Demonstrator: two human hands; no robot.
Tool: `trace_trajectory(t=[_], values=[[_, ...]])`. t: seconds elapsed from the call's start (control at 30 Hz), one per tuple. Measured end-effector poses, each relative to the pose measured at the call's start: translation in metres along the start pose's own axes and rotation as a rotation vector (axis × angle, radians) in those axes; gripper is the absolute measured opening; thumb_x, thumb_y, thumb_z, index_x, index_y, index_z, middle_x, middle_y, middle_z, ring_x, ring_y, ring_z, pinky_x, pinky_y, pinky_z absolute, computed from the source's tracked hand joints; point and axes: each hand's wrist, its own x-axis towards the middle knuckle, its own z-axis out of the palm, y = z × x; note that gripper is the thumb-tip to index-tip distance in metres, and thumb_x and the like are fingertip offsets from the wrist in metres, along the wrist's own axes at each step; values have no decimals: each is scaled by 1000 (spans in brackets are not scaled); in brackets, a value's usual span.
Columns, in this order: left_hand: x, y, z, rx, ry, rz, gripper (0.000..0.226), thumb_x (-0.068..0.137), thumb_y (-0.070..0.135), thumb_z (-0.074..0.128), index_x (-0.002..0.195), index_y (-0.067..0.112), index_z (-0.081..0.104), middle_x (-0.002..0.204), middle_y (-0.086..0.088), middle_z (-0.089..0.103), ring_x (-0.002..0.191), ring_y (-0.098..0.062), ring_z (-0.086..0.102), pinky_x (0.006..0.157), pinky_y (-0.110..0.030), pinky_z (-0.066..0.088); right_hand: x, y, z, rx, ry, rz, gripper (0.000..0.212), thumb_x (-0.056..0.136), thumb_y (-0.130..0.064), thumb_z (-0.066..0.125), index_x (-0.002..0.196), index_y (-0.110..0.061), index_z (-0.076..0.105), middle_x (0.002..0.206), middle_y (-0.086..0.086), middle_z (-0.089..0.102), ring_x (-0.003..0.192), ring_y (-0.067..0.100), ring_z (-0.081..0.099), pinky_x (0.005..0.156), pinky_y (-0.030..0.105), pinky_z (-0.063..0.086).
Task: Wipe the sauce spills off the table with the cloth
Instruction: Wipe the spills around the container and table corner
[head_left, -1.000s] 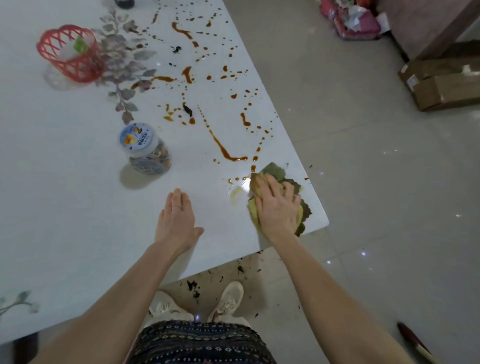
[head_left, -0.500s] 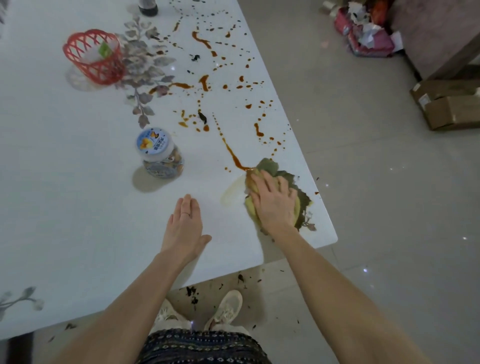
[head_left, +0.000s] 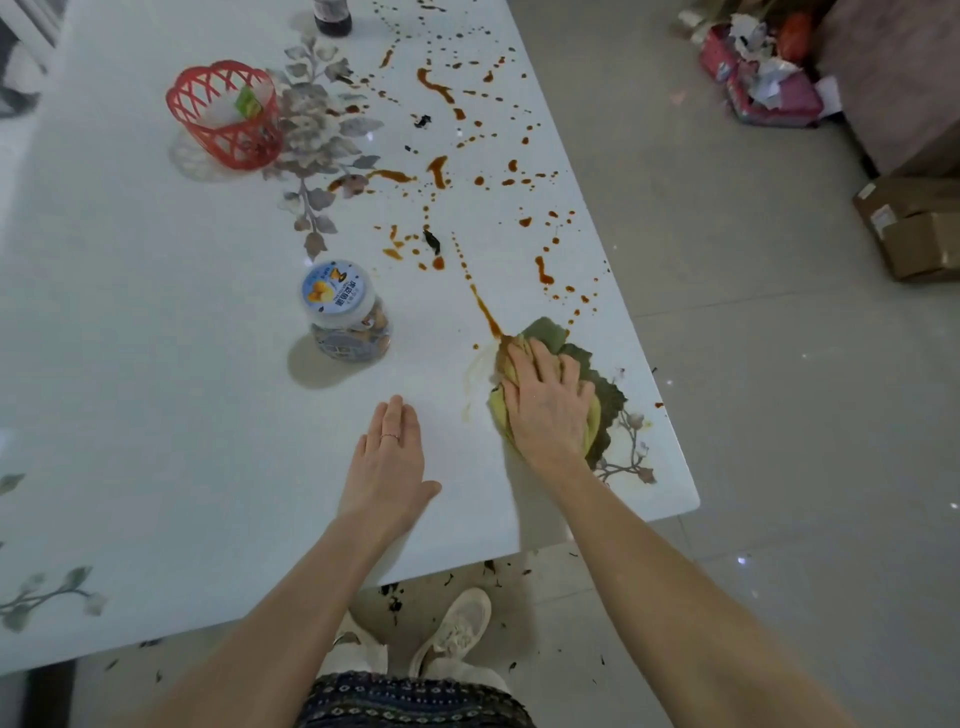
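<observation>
Brown sauce spills (head_left: 436, 171) dot and streak the white table (head_left: 156, 415) from its far edge toward the near right corner. One long streak (head_left: 483, 309) runs down to a green and yellow cloth (head_left: 605, 389). My right hand (head_left: 545, 410) lies flat on that cloth and presses it to the table, fingers spread toward the streak's end. A pale wet smear (head_left: 475, 374) sits just left of the cloth. Flat on the bare table to the left rests my left hand (head_left: 387, 467), holding nothing.
A lidded jar (head_left: 345, 312) stands left of the streak. A red basket (head_left: 226, 119) and a dark bottle (head_left: 332, 15) are farther back. The table corner (head_left: 685, 499) is close to the cloth. Cardboard boxes (head_left: 914, 228) and pink bags (head_left: 763, 78) lie on the floor.
My right hand has pushed the cloth a little farther up the table over the near end of the long streak, leaving a pale smear. My left hand stays flat in place.
</observation>
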Motion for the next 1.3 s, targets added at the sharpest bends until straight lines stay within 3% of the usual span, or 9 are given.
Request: trace_trajectory(t=[0.1,0.23,0.3,0.47,0.57,0.7,0.87,1.07,1.3], values=[[1,-1,2,-11,3,4,93,90,41,55,147,3,-8,155,-13,-17,144,-28,-12,118,-38,8,-19,-19,7,47,103,-77,40,96,-41,49,132,-27,57,140,0,54,113,28,51,81,41,43],[1,-1,3,-15,9,5,93,90,40,56,147,3,-7,155,-14,-16,144,-28,-12,118,-39,9,-17,-45,12,50,79,-237,38,97,-45,38,122,-28,62,135,-4,57,111,28,50,79,40,38],[2,-1,3,-14,8,2,94,89,40,57,147,3,-7,156,-13,-16,144,-27,-12,118,-39,9,2,-47,9,6,70,-214,43,98,-47,33,124,-29,61,138,-3,56,116,31,51,85,44,41],[1,-2,4,-16,23,0,95,88,41,58,148,5,-6,156,-11,-14,144,-26,-10,118,-39,11,47,-14,-3,-22,-86,57,51,104,-52,28,150,-32,30,158,-1,29,136,29,30,104,49,29],[1,-3,5,-36,28,-1,94,88,42,57,148,6,-6,156,-10,-15,144,-25,-11,118,-37,9,23,-15,3,7,-14,147,52,103,-51,33,149,-28,37,157,3,35,134,31,35,103,53,30],[1,-3,3,-35,18,5,93,89,42,55,148,7,-8,156,-9,-17,144,-25,-13,117,-37,7,-15,-15,13,14,36,3,50,99,-53,39,140,-27,51,147,4,49,129,34,45,100,59,36],[1,-3,4,-49,9,-5,93,89,42,55,148,8,-8,156,-8,-17,144,-24,-14,117,-36,6,24,8,5,-22,-35,116,55,102,-55,31,150,-29,36,157,3,35,138,31,32,107,58,29],[0,-4,4,-42,19,7,94,89,42,55,148,6,-9,156,-10,-17,144,-26,-13,118,-38,8,-35,13,11,1,21,46,54,99,-56,29,143,-29,46,148,3,47,131,31,44,102,59,36],[1,-3,3,-54,11,2,95,88,41,58,148,5,-7,156,-10,-15,144,-26,-12,118,-38,9,-9,33,6,12,-7,178,59,99,-54,23,150,-26,38,157,5,35,139,33,33,109,60,26]])
